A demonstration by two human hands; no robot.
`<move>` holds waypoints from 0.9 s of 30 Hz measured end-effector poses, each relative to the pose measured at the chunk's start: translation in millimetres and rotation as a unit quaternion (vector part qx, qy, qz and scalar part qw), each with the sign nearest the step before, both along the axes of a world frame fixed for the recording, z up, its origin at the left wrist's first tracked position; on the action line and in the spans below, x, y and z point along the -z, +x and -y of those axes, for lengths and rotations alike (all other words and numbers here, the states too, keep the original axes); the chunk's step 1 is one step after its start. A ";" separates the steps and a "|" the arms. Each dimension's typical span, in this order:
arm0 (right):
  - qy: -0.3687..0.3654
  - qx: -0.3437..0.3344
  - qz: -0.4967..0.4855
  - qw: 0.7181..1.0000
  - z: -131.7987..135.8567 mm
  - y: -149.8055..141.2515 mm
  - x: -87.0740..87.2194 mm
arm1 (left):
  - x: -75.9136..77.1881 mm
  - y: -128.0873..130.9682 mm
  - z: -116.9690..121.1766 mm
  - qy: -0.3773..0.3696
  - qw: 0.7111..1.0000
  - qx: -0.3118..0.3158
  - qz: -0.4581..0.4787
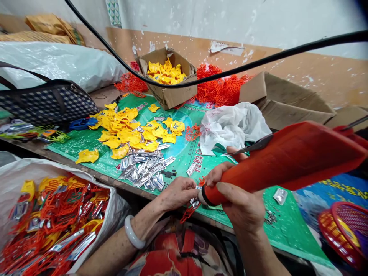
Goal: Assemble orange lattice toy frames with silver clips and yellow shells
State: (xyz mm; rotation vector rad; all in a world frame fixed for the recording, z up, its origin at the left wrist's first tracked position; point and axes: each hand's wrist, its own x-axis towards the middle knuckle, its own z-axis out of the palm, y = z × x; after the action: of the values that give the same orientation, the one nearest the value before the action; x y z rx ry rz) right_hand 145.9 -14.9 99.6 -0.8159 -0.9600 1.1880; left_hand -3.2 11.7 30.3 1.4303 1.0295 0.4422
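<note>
My right hand [240, 199] is wrapped round the narrow end of a large red power tool [287, 161], whose tip points left at the table's front edge. My left hand [179, 191], with a pale bangle on the wrist, pinches a small red plastic frame with a silver piece [192, 205] right against the tool's tip. Just left of both hands lies a heap of silver metal pieces [145, 170]. Behind it spreads a pile of yellow plastic parts [129, 130] on the green mat [86, 143].
A white bag of red frames and mixed parts [54, 218] stands at lower left. Also here: a cardboard box of yellow parts [168, 74], red frames [221, 90], a crumpled white bag [232, 124], an open box [287, 101], a checked handbag [47, 101], red baskets [345, 230] and a black cable [230, 71] overhead.
</note>
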 end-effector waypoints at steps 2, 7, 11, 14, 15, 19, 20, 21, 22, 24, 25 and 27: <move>-0.002 0.004 0.003 1.000 0.8 0.1 0.5 | 0.1 0.4 0.0 -0.001 1.000 -0.002 0.003; -0.003 0.011 0.006 1.000 0.4 1.4 2.0 | -0.4 1.2 0.7 0.000 1.000 -0.008 0.017; 0.003 0.010 0.021 1.000 0.1 0.1 0.9 | -0.2 2.7 1.6 -0.004 0.999 -0.016 0.028; 0.006 0.003 0.046 0.999 1.6 -1.7 -0.7 | 1.9 4.1 2.2 -0.011 0.999 -0.025 0.038; 0.007 0.001 0.054 0.999 2.3 -2.0 -0.7 | 3.0 4.6 2.4 -0.013 0.999 -0.031 0.041; 0.013 0.006 0.093 0.996 4.9 -1.8 3.3 | 8.8 6.0 4.3 -0.023 0.996 -0.059 0.056; 0.016 0.008 0.104 0.994 5.4 -1.5 4.9 | 9.9 6.5 5.0 -0.026 0.996 -0.066 0.061; 0.020 0.009 0.113 0.993 5.8 -1.2 6.4 | 10.6 6.9 5.8 -0.030 0.995 -0.071 0.066; 0.025 0.012 0.120 0.992 6.2 -0.9 7.8 | 11.1 7.4 6.6 -0.034 0.994 -0.076 0.071; 0.034 0.015 0.128 0.991 7.0 -0.6 9.7 | 11.1 8.5 8.4 -0.043 0.992 -0.082 0.080; 0.037 0.017 0.130 0.991 7.4 -0.4 10.3 | 10.7 9.0 9.3 -0.048 0.992 -0.085 0.084; 0.040 0.016 0.136 0.990 8.4 -0.1 11.0 | 9.9 9.9 10.9 -0.060 0.990 -0.089 0.092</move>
State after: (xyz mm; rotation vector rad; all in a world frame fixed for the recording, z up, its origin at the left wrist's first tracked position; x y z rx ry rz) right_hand 145.8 -23.3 88.6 -0.9411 -1.2059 1.0192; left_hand 6.7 0.8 20.4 1.1730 1.0206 0.6200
